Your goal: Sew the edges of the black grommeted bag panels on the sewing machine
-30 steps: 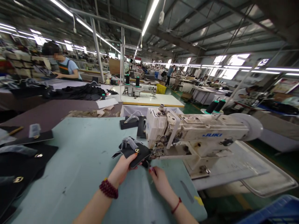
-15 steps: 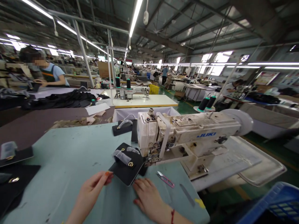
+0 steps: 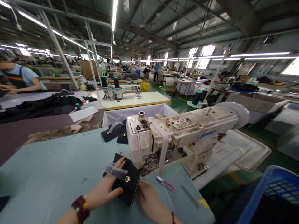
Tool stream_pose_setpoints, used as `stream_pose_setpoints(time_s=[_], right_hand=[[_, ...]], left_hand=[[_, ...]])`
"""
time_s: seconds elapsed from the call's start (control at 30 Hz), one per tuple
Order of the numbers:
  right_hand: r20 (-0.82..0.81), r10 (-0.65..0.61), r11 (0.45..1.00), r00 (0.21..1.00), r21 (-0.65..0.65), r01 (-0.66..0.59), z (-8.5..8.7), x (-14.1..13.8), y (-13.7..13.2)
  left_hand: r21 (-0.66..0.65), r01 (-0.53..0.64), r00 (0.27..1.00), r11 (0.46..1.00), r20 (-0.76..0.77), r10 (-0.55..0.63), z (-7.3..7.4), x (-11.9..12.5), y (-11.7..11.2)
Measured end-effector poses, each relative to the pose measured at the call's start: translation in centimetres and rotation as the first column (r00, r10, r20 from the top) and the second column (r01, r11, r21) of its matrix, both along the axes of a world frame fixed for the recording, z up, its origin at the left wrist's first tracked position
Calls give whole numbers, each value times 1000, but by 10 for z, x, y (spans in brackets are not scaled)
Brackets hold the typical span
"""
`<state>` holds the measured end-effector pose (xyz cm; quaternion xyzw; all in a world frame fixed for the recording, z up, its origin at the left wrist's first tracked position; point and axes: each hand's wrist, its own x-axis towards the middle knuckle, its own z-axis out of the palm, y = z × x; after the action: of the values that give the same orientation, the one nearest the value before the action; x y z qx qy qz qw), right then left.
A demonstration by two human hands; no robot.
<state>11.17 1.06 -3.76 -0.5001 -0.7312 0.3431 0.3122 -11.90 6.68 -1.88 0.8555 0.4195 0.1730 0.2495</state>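
Observation:
A black bag panel [image 3: 131,189] lies tilted on the table in front of the sewing machine. It carries a plastic-wrapped handle [image 3: 116,171] and a gold fitting [image 3: 127,179]. My left hand [image 3: 106,188] rests over the panel, fingers stretched out at the handle and thumb spread apart near the front. Along the panel's right edge, my right hand [image 3: 148,197] is curled against it, its fingertips hidden. Pink-handled thread snips [image 3: 166,184] lie to the right of that hand. The machine's needle area [image 3: 149,165] is just beyond the panel.
The sewing machine [image 3: 187,127] fills the right of the table [image 3: 56,165]. Further black panels [image 3: 113,132] lie behind its head. A grey blade-like strip [image 3: 190,197] lies near the right edge. A blue crate [image 3: 257,199] stands lower right. A co-worker [image 3: 23,77] sits far left.
My left hand has moved from beside the panel onto it, at the handle. The panel has turned and come nearer. My right hand has curled in at its edge. The view has swung right.

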Motion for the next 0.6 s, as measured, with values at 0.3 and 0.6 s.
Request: stream_pose_setpoints(time_s=[0.3, 0.6], right_hand=[[-468, -271, 923, 841, -375, 88, 14, 9, -10], [-363, -310, 902, 879, -404, 151, 39, 7, 7]], left_hand=[[232, 242, 966, 942, -149, -211, 50, 27, 18], [221, 53, 967, 974, -256, 5, 78, 42, -22]])
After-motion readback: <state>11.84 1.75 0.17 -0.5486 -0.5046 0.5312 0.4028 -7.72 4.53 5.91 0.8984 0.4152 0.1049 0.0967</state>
